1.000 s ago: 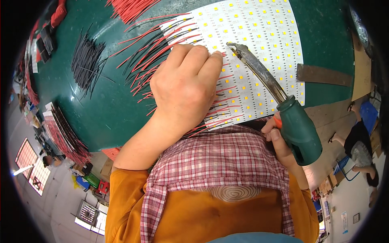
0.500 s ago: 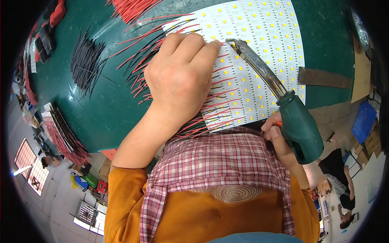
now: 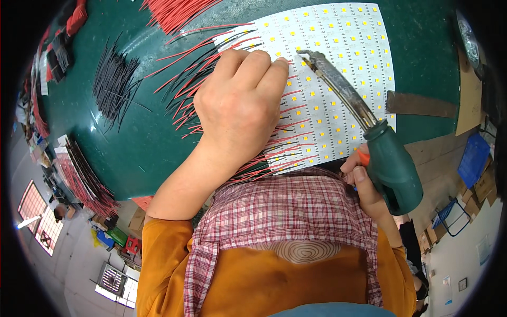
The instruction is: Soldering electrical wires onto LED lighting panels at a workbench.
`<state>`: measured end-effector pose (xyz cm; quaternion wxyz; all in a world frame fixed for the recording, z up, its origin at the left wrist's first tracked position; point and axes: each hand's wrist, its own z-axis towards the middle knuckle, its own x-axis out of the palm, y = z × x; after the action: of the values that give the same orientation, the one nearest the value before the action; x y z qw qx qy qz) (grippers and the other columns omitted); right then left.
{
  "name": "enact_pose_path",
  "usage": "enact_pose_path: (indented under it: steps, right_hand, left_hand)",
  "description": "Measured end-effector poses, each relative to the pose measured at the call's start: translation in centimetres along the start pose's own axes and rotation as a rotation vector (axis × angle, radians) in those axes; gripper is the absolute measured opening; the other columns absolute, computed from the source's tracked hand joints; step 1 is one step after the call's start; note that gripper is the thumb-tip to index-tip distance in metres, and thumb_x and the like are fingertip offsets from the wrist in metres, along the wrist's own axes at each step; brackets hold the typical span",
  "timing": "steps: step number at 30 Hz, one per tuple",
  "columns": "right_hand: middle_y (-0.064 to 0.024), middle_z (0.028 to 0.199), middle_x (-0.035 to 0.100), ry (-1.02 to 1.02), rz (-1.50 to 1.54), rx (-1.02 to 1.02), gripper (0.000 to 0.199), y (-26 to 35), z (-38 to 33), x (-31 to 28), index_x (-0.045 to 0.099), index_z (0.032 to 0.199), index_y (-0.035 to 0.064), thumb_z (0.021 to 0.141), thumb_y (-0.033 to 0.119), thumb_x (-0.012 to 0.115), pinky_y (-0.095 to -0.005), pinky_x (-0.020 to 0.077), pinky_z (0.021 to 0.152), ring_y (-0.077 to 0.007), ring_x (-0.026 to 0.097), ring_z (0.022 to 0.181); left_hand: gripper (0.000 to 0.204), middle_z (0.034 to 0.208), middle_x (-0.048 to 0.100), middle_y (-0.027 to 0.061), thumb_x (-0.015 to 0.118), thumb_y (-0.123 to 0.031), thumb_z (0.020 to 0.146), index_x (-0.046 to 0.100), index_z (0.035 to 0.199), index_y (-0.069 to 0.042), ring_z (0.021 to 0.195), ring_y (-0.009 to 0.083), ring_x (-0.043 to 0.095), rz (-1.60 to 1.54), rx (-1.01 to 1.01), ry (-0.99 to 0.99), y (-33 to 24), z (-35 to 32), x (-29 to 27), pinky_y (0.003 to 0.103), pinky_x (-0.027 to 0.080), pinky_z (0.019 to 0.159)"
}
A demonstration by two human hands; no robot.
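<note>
My right hand (image 3: 364, 177) is wrapped round the green handle of a soldering iron (image 3: 393, 166). Its bent metal tip (image 3: 305, 53) hovers over a white LED board (image 3: 338, 100) dotted with small yellow chips, just right of my left fingertips. With fingers pinched, my left hand (image 3: 243, 98) rests over the board's left edge. A short end of red wire (image 3: 290, 63) pokes out from that pinch; my fingers hide the rest. Along the same edge, several red and black wires (image 3: 288, 140) lie with one end on the board and the other fanned out leftward.
On the green table (image 3: 142, 169) lie a pile of black wires (image 3: 113, 82) and a bundle of red wires (image 3: 177, 13). Another red and black bundle (image 3: 87, 179) hangs at the left edge. A flat brown bar (image 3: 420, 104) sits right of the board.
My left hand has shifted slightly down and right. The iron's tip now stands a little farther from the fingertips. The person in black at the right has moved mostly out of sight.
</note>
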<state>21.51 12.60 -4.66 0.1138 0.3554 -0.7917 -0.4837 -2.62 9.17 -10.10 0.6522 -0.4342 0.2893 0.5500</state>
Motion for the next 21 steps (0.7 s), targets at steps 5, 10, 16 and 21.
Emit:
enact_pose_path:
  steps: [5,10,16,21]
  right_hand:
    - [-0.0074,0.082,0.060,0.050,-0.123,-0.096,0.015,-0.5,0.4,-0.2,0.053,0.102,0.0027,0.088,0.009,0.056,-0.0266,0.0464,0.063,-0.0128,0.055,0.070]
    - [-0.0086,0.085,0.057,0.145,-0.203,-0.088,0.022,-0.2,1.0,-0.1,0.048,0.110,0.0029,0.092,0.016,0.052,-0.0250,0.0449,0.062,-0.0096,0.049,0.067]
    - [-0.0073,0.081,0.064,0.032,-0.128,-0.018,0.004,0.7,1.1,0.5,0.063,0.087,0.0025,0.086,0.003,0.060,-0.0308,0.0496,0.069,-0.0191,0.062,0.075]
    - [-0.0078,0.082,0.064,0.016,-0.021,-0.018,0.003,1.0,1.2,0.3,0.064,0.087,0.0033,0.085,0.003,0.061,-0.0315,0.0500,0.069,-0.0202,0.062,0.076]
  left_hand:
    - [0.019,0.076,0.055,0.0009,0.063,-0.006,0.062,0.065,0.081,-0.009,0.072,0.0195,0.056,-0.131,-0.070,0.005,0.7,0.8,-0.7,0.030,0.047,0.054]
    - [0.017,0.075,0.055,0.0015,0.063,-0.005,0.063,0.065,0.079,-0.009,0.069,0.0195,0.055,-0.026,-0.065,0.001,1.0,1.1,0.2,0.031,0.047,0.054]
    - [0.019,0.074,0.056,0.0010,0.062,-0.005,0.061,0.066,0.079,-0.009,0.068,0.0183,0.056,0.033,-0.065,-0.008,0.9,1.0,0.3,0.029,0.047,0.053]
    - [0.019,0.074,0.056,0.0002,0.062,-0.005,0.060,0.065,0.078,-0.009,0.069,0.0175,0.056,-0.006,-0.046,-0.030,1.0,0.9,0.5,0.028,0.046,0.051]
